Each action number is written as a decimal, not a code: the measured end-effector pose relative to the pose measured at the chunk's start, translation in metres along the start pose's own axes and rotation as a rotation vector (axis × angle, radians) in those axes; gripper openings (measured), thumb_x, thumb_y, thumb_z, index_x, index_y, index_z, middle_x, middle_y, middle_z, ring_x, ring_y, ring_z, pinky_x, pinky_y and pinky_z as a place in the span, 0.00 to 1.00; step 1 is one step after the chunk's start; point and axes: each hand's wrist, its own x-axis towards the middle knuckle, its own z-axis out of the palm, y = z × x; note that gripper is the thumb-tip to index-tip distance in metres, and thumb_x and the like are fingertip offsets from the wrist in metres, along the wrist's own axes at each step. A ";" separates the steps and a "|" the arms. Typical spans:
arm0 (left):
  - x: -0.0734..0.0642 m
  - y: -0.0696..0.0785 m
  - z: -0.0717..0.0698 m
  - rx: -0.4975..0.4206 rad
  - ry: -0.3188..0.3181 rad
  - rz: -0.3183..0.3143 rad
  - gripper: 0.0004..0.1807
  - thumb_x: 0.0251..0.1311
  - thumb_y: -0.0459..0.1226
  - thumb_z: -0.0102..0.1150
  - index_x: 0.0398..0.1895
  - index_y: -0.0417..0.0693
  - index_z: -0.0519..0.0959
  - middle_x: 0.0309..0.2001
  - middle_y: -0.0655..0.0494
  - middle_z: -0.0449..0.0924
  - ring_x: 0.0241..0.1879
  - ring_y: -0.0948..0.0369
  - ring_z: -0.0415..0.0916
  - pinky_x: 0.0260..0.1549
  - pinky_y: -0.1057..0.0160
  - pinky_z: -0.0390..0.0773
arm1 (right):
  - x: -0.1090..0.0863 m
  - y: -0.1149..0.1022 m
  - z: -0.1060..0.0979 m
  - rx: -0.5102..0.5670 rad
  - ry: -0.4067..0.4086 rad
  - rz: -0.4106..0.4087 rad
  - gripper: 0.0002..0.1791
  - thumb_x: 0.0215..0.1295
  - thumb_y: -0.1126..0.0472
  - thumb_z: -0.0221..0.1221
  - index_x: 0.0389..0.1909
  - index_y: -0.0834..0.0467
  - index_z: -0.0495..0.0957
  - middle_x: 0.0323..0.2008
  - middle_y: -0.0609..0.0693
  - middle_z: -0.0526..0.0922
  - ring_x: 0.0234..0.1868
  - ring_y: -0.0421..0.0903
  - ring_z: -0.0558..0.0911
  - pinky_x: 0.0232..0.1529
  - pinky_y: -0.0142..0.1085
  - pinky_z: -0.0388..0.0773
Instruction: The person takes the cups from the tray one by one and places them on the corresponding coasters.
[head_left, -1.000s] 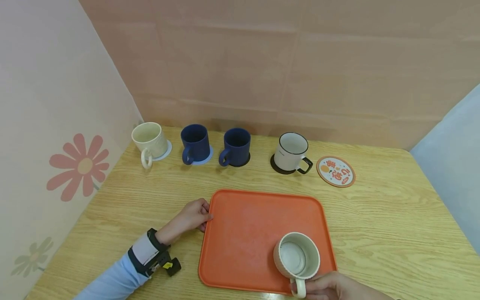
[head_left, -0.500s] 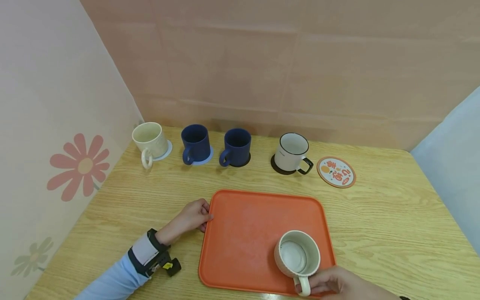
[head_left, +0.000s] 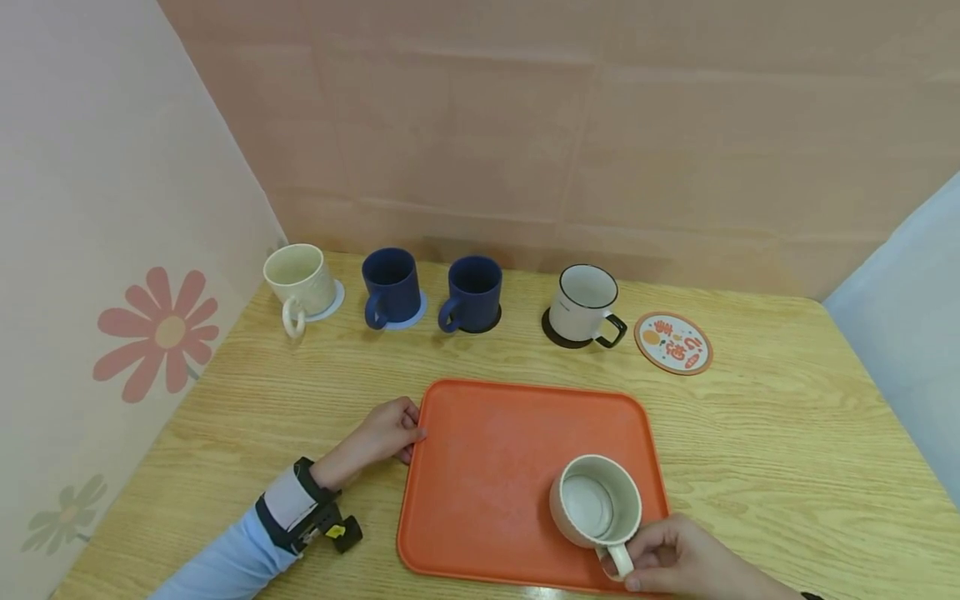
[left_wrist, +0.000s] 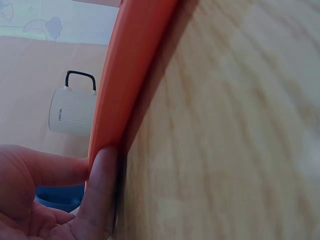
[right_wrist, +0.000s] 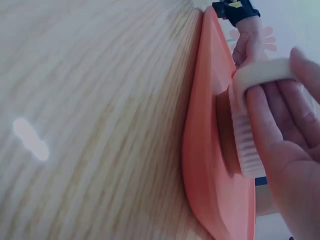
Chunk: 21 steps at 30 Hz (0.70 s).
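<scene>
An orange tray (head_left: 487,475) lies on the wooden table in front of me. My left hand (head_left: 386,429) pinches its left edge; in the left wrist view thumb and finger meet at the tray rim (left_wrist: 117,85). At the tray's near right part is a cream mug (head_left: 597,504), upright and with nothing inside. My right hand (head_left: 678,557) holds its handle, which points toward me and to the right. In the right wrist view the fingers pass through the mug handle (right_wrist: 262,73), and the ribbed mug side (right_wrist: 247,147) is close over the tray.
Along the back stand a pale green mug (head_left: 300,279), two navy mugs (head_left: 397,292) and a white mug (head_left: 577,312) with black rim and handle, all on coasters. A round printed coaster (head_left: 672,343) lies bare to their right. Walls border the table at back and sides.
The cream mug has turned so its handle swings rightward, and it has shifted slightly away from me. My right hand has moved up and right with the handle. The left hand stays put.
</scene>
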 end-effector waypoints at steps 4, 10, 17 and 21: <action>0.000 -0.001 -0.001 -0.003 -0.007 0.014 0.07 0.59 0.28 0.54 0.35 0.31 0.68 0.25 0.45 0.74 0.17 0.59 0.76 0.19 0.62 0.81 | 0.000 0.001 0.001 0.006 0.025 -0.011 0.09 0.57 0.80 0.54 0.39 0.72 0.77 0.40 0.61 0.83 0.42 0.37 0.81 0.39 0.31 0.82; 0.001 0.003 0.001 0.032 0.022 -0.047 0.07 0.59 0.27 0.54 0.38 0.31 0.69 0.26 0.46 0.75 0.18 0.60 0.75 0.20 0.61 0.81 | 0.002 0.000 0.001 0.122 0.019 -0.060 0.09 0.59 0.85 0.45 0.40 0.77 0.67 0.48 0.56 0.79 0.50 0.41 0.78 0.48 0.29 0.77; 0.003 0.001 0.004 0.049 0.042 -0.067 0.06 0.59 0.27 0.54 0.37 0.33 0.70 0.25 0.47 0.74 0.17 0.61 0.74 0.19 0.62 0.81 | 0.008 -0.010 -0.005 0.032 0.066 -0.072 0.13 0.60 0.85 0.44 0.42 0.71 0.69 0.41 0.64 0.77 0.46 0.42 0.78 0.47 0.29 0.77; 0.004 -0.001 0.005 0.050 0.046 -0.064 0.06 0.59 0.27 0.54 0.36 0.32 0.70 0.25 0.47 0.74 0.17 0.61 0.74 0.19 0.62 0.81 | 0.008 -0.010 -0.007 -0.027 0.078 -0.098 0.13 0.59 0.86 0.44 0.41 0.72 0.68 0.39 0.64 0.77 0.43 0.44 0.79 0.42 0.31 0.79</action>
